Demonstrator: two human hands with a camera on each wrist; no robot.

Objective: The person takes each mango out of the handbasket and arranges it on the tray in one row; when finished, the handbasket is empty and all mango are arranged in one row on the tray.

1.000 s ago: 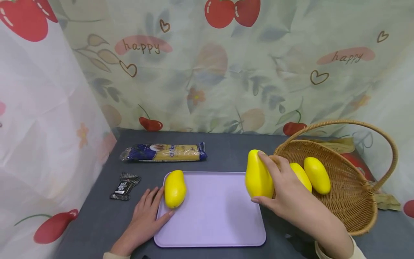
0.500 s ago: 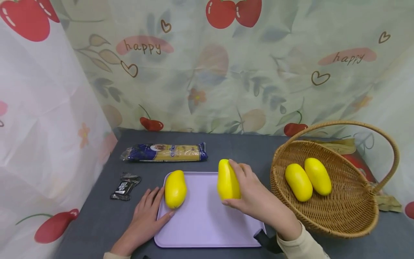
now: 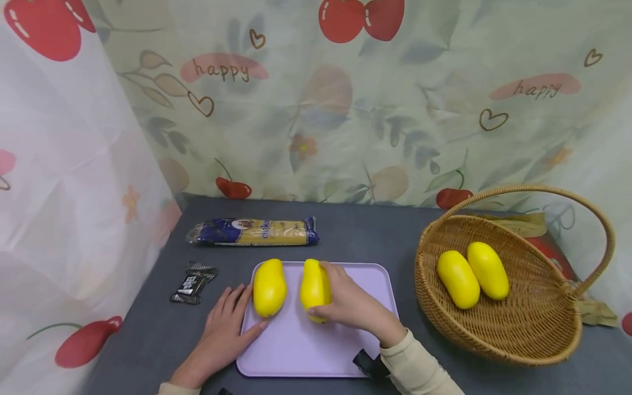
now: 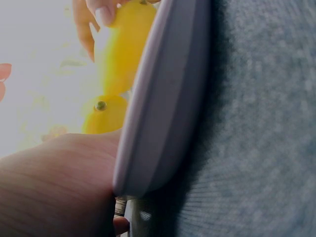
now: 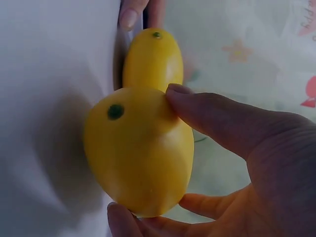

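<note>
The held mango (image 3: 311, 289) is over the purple tray (image 3: 301, 356), partly hidden in the head view by the right hand (image 3: 353, 302), which covers its right side. It lies between that hand's thumb and fingers, which pinch it from opposite sides; the right wrist view shows its dark-tipped end facing the camera. Whether its underside touches the tray cannot be told.

Just left of it, a second mango (image 3: 269, 288) lies on the tray, partly hidden behind the first in the right wrist view. The left hand (image 3: 222, 329) rests at the tray's left edge, fingers extended and thumb near the second mango. The left wrist view is washed out, and the tray's rim cuts off both fruits.

Farther out on the tabletop (image 3: 365, 230) lie a black wrapped packet (image 3: 193, 282), a blue-and-yellow pasta packet (image 3: 254, 232) and, at right, a wicker basket (image 3: 538, 323) holding two mangoes (image 3: 458, 280). Something brown behind the basket is mostly hidden.
</note>
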